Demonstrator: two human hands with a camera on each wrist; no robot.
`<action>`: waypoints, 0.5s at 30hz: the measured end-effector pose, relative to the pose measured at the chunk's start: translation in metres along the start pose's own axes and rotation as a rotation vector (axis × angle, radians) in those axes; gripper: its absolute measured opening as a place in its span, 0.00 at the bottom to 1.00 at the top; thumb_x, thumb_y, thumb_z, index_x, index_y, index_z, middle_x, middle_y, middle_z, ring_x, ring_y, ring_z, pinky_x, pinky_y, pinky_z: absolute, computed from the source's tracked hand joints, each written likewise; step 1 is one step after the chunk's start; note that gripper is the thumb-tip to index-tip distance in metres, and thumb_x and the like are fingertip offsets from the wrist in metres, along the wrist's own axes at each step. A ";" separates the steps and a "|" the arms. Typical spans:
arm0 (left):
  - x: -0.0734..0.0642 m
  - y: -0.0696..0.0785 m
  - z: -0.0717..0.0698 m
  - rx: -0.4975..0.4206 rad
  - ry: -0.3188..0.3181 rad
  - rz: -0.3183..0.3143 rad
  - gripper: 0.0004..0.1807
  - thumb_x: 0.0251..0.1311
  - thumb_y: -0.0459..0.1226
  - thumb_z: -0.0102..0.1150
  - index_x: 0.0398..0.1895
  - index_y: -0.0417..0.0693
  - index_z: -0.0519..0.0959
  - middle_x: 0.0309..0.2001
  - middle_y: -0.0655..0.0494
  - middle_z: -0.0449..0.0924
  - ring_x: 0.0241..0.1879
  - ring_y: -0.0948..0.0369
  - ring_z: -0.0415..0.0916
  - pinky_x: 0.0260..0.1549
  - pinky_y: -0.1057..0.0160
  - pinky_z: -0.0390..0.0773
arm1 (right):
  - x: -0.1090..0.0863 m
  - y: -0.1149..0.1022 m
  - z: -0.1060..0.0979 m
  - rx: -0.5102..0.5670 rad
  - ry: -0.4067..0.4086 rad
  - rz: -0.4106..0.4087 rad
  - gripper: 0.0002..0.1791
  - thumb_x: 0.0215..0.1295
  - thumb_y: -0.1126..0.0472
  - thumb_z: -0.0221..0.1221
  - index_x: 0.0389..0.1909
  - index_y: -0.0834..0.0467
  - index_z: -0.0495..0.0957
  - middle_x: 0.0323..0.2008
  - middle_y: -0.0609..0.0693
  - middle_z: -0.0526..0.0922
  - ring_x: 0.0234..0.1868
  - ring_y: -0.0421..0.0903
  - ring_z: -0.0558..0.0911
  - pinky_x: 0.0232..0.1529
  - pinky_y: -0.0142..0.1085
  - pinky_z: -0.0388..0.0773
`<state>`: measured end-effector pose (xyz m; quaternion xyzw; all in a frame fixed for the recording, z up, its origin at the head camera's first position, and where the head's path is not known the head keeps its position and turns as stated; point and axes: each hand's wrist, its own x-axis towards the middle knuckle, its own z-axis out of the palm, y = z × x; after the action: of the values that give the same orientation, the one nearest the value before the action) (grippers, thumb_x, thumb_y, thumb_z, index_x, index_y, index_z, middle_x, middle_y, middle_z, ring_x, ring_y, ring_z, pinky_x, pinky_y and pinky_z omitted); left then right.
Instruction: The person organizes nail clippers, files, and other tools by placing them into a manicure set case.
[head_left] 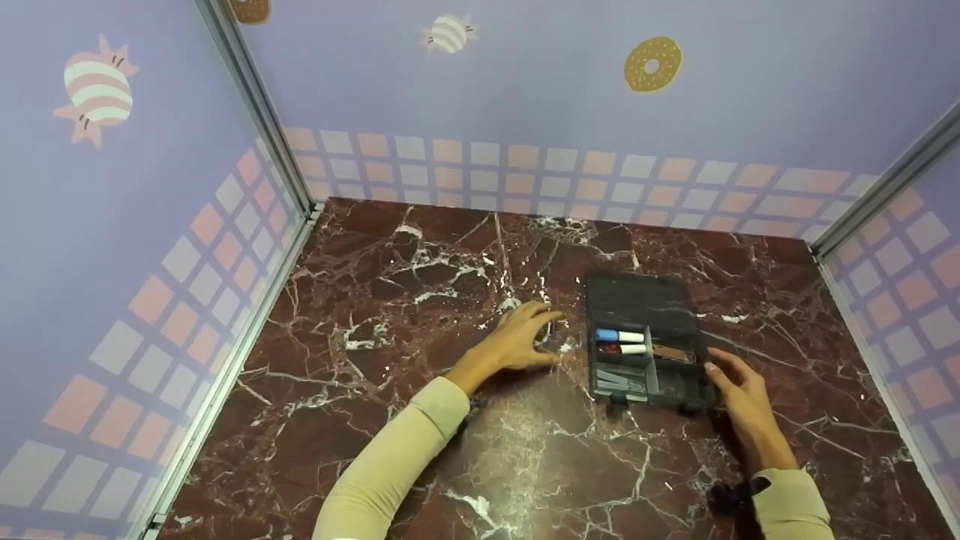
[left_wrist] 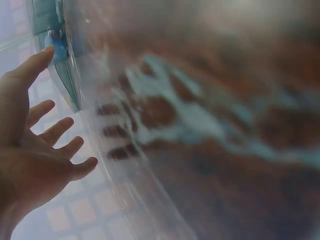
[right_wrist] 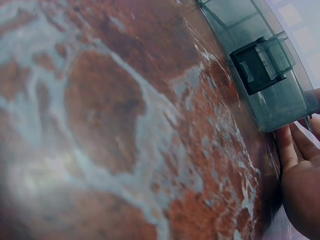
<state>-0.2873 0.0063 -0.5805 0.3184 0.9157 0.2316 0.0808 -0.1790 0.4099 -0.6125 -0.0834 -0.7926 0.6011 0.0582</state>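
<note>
A dark see-through plastic storage case (head_left: 641, 300) lies with its lid swung back on the marbled table. In its compartments are a blue-and-white marker-like tube (head_left: 619, 335), a red-and-white one (head_left: 621, 349), a brown flat piece (head_left: 673, 353) and clear strips (head_left: 619, 381). My right hand (head_left: 742, 394) grips the case's right side, and in the right wrist view its fingers (right_wrist: 286, 145) meet the corner beside a black latch (right_wrist: 262, 65). Left of the case, my left hand (head_left: 517, 341) hovers with spread fingers, holding nothing.
The red-brown marbled tabletop (head_left: 555, 465) is bounded by purple panels at the left, back (head_left: 540, 82) and right. Metal strips (head_left: 259, 97) run along the panel corners. A dark strap (head_left: 739, 495) sits at my right wrist.
</note>
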 end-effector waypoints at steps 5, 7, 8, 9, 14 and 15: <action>-0.009 -0.007 -0.003 0.007 -0.004 -0.055 0.51 0.61 0.58 0.73 0.83 0.55 0.61 0.84 0.48 0.53 0.83 0.43 0.45 0.79 0.35 0.46 | 0.001 -0.001 0.001 -0.012 0.003 -0.008 0.28 0.80 0.60 0.58 0.72 0.71 0.69 0.56 0.46 0.82 0.50 0.35 0.79 0.48 0.23 0.77; -0.012 -0.010 -0.004 0.016 0.001 -0.071 0.51 0.61 0.58 0.73 0.83 0.55 0.61 0.84 0.48 0.52 0.83 0.43 0.45 0.79 0.35 0.46 | 0.000 0.000 0.001 -0.005 -0.001 -0.006 0.28 0.80 0.60 0.58 0.72 0.71 0.69 0.55 0.46 0.82 0.49 0.35 0.79 0.47 0.23 0.78; -0.014 -0.012 -0.005 0.018 0.002 -0.077 0.51 0.61 0.59 0.73 0.83 0.55 0.61 0.84 0.47 0.52 0.83 0.43 0.45 0.78 0.34 0.46 | 0.000 0.000 0.001 0.003 -0.007 -0.002 0.28 0.80 0.60 0.58 0.73 0.71 0.69 0.55 0.46 0.82 0.49 0.36 0.80 0.47 0.24 0.78; -0.015 -0.013 -0.005 0.023 0.001 -0.086 0.51 0.61 0.59 0.72 0.84 0.56 0.61 0.84 0.47 0.52 0.83 0.42 0.45 0.78 0.34 0.46 | 0.000 0.001 0.001 0.006 -0.013 0.001 0.28 0.80 0.60 0.58 0.73 0.71 0.69 0.55 0.45 0.82 0.50 0.36 0.80 0.47 0.24 0.78; -0.021 -0.022 -0.012 0.035 0.002 -0.148 0.50 0.63 0.61 0.69 0.84 0.58 0.59 0.85 0.44 0.49 0.83 0.41 0.42 0.78 0.33 0.45 | 0.001 0.002 -0.001 0.025 -0.021 0.013 0.29 0.80 0.59 0.58 0.73 0.70 0.68 0.55 0.43 0.82 0.50 0.37 0.81 0.47 0.26 0.81; -0.022 -0.023 -0.014 0.033 0.003 -0.162 0.51 0.64 0.62 0.68 0.85 0.58 0.59 0.85 0.44 0.48 0.83 0.41 0.41 0.78 0.33 0.45 | 0.002 0.001 -0.001 0.021 -0.018 0.013 0.28 0.80 0.59 0.58 0.73 0.70 0.68 0.56 0.43 0.82 0.50 0.37 0.81 0.47 0.25 0.80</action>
<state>-0.2870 -0.0287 -0.5790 0.2442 0.9423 0.2095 0.0928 -0.1805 0.4119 -0.6133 -0.0824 -0.7861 0.6107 0.0480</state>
